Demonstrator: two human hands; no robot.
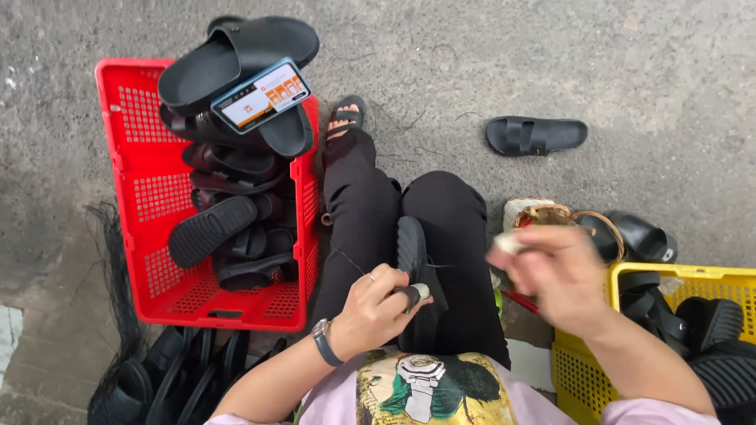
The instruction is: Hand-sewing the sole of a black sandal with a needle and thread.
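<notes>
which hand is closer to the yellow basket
The right hand. It hangs just left of the yellow basket, almost at its rim. The left hand is farther off, over the lap, holding a black sandal.

The black sandal under the left hand looks like matt moulded rubber or foam, its sole ribbed. The trousers beneath it are matt black cloth. On that wrist sits a watch with a dark, slightly shiny strap, likely plastic. Left of that hand, the red basket is glossy perforated plastic; the phone resting on the sandals in it has a glassy lit screen. Beside the right hand, which is blurred, the yellow crate is the same smooth perforated plastic. The ground beyond both hands is rough grey concrete.
</notes>
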